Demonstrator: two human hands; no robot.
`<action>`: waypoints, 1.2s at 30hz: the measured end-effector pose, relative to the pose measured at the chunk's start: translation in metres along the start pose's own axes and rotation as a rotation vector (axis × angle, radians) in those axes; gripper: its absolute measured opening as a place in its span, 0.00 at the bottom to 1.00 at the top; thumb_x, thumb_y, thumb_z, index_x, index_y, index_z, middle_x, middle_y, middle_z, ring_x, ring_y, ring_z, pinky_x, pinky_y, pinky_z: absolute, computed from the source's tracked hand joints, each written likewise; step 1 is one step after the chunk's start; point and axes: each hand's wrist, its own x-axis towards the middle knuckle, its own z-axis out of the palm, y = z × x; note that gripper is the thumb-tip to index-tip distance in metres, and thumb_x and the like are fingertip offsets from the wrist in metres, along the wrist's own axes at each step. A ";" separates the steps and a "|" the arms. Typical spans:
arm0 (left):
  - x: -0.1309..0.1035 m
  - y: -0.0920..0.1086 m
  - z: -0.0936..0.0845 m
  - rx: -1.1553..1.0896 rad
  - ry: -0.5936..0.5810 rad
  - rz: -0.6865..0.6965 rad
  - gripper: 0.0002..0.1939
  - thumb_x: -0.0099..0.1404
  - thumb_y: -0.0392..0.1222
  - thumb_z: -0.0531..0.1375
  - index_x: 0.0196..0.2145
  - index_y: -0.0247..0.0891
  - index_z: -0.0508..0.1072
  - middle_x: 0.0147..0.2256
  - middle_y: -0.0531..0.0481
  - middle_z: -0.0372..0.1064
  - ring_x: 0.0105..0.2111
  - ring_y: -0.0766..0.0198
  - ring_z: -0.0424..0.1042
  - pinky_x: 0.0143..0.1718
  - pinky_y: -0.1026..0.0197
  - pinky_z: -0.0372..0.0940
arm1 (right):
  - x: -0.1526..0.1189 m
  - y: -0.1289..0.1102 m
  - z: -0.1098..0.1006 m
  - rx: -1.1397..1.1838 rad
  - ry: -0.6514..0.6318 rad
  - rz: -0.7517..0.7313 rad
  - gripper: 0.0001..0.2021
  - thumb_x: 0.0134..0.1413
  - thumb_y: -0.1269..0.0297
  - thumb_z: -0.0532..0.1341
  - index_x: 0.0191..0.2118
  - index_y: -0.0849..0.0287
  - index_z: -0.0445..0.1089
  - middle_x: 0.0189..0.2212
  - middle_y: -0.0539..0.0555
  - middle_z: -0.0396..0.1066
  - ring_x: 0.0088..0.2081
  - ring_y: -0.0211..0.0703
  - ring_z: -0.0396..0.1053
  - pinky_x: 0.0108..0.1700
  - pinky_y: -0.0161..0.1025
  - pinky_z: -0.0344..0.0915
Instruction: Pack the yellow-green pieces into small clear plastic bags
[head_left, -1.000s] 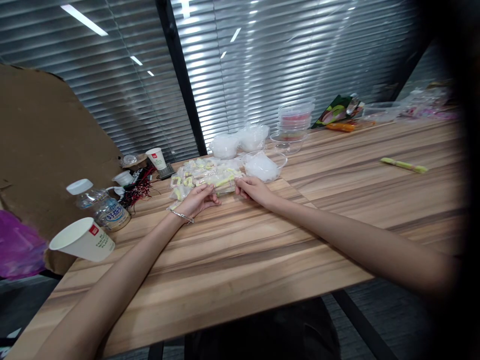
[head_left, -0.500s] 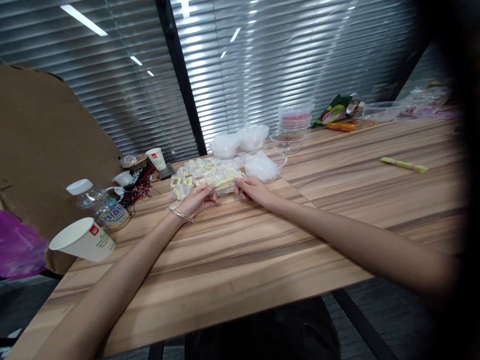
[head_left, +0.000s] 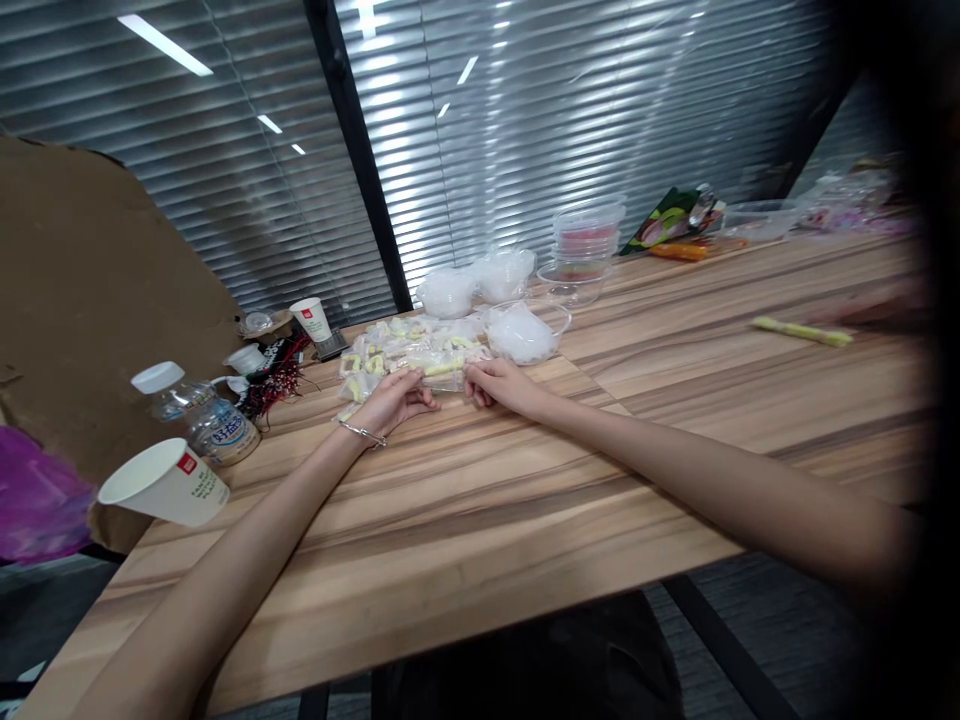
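My left hand [head_left: 399,400], with a silver bracelet at the wrist, pinches one end of a small clear plastic packet [head_left: 444,373]. A pale yellow strip shows inside it. The other end is pinched by my right hand [head_left: 496,384], so the packet stretches between both sets of fingers just above the table. Directly behind lies a pile of similar clear packets [head_left: 375,345] with yellow and whitish pieces. A clear bowl [head_left: 525,332] with white, cloudy contents stands just beyond my right hand. The fingertips are partly hidden.
At the left stand a paper cup [head_left: 161,482], a plastic bottle [head_left: 223,430] and another paper cup [head_left: 312,318]. Stacked clear tubs [head_left: 587,235] are at the back. On the right, another person's blurred hand [head_left: 881,303] is beside a yellow strip [head_left: 802,332].
Another person's hand has come in from the right beside the loose yellow strip. The packet between my hands has dropped slightly towards me; both hands keep their pinch.
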 end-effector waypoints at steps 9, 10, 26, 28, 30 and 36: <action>-0.001 0.002 0.000 -0.013 0.011 -0.013 0.12 0.61 0.44 0.61 0.33 0.35 0.63 0.26 0.49 0.69 0.30 0.62 0.73 0.45 0.49 0.67 | -0.001 -0.004 0.000 -0.026 -0.007 -0.062 0.20 0.58 0.50 0.51 0.25 0.61 0.64 0.17 0.49 0.64 0.20 0.34 0.61 0.24 0.31 0.56; -0.001 0.002 0.000 -0.013 0.014 -0.014 0.12 0.61 0.44 0.61 0.33 0.35 0.63 0.25 0.49 0.69 0.30 0.62 0.73 0.45 0.50 0.67 | -0.001 -0.003 0.000 -0.027 0.000 -0.074 0.19 0.58 0.50 0.52 0.25 0.61 0.63 0.18 0.49 0.65 0.20 0.33 0.61 0.24 0.31 0.56; -0.001 0.000 -0.002 0.001 0.010 -0.009 0.12 0.62 0.46 0.60 0.34 0.35 0.62 0.26 0.49 0.70 0.30 0.62 0.73 0.44 0.52 0.67 | 0.003 0.006 0.001 0.056 0.026 -0.073 0.09 0.54 0.59 0.57 0.36 0.59 0.63 0.18 0.47 0.66 0.20 0.36 0.64 0.22 0.30 0.57; -0.001 0.001 -0.001 0.001 0.008 -0.013 0.12 0.61 0.45 0.60 0.34 0.35 0.62 0.26 0.49 0.70 0.31 0.61 0.73 0.45 0.52 0.67 | 0.003 0.007 0.000 0.039 0.061 -0.082 0.08 0.54 0.59 0.57 0.35 0.59 0.64 0.19 0.48 0.67 0.22 0.37 0.65 0.24 0.31 0.59; -0.001 0.002 0.000 0.001 0.006 -0.016 0.12 0.61 0.45 0.60 0.34 0.35 0.62 0.26 0.49 0.70 0.30 0.61 0.73 0.45 0.51 0.67 | 0.005 0.007 -0.001 0.014 0.140 -0.107 0.09 0.53 0.58 0.57 0.34 0.59 0.65 0.22 0.49 0.67 0.25 0.37 0.66 0.27 0.32 0.61; -0.002 0.001 0.002 0.011 0.004 0.001 0.13 0.61 0.46 0.60 0.34 0.34 0.64 0.26 0.48 0.69 0.31 0.61 0.73 0.45 0.51 0.66 | 0.008 0.002 -0.019 -0.036 0.462 -0.178 0.08 0.52 0.62 0.57 0.36 0.59 0.67 0.32 0.52 0.69 0.33 0.40 0.65 0.36 0.35 0.62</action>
